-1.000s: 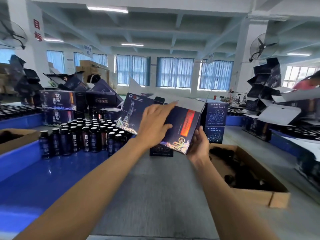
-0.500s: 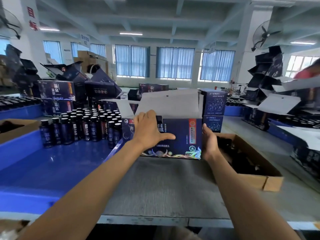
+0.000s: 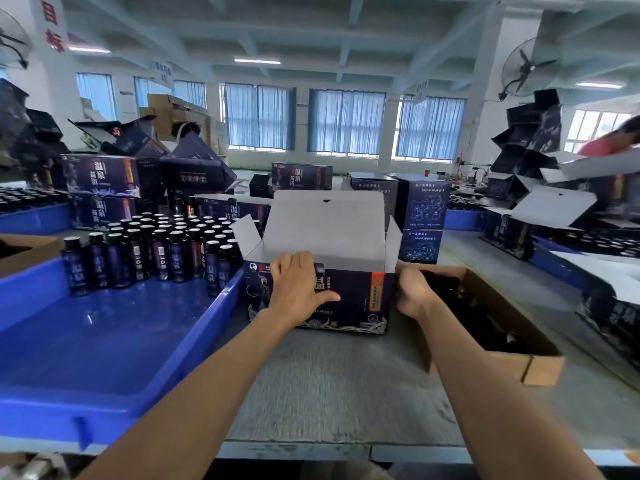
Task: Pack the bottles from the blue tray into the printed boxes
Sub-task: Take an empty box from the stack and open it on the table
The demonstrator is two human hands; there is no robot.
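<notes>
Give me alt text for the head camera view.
An open printed box stands on a grey table, the left hand gripping its front wall, the right hand at its right end. Dark bottles stand in the blue tray beside it.

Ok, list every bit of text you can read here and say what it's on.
"目标": red characters on the white pillar.
"温泉": large characters on the stacked box at left.
"温泉": label of the leftmost bottle.
Too blurred to read: the small print on the open box, the hanging sign, the map-printed box.
</notes>
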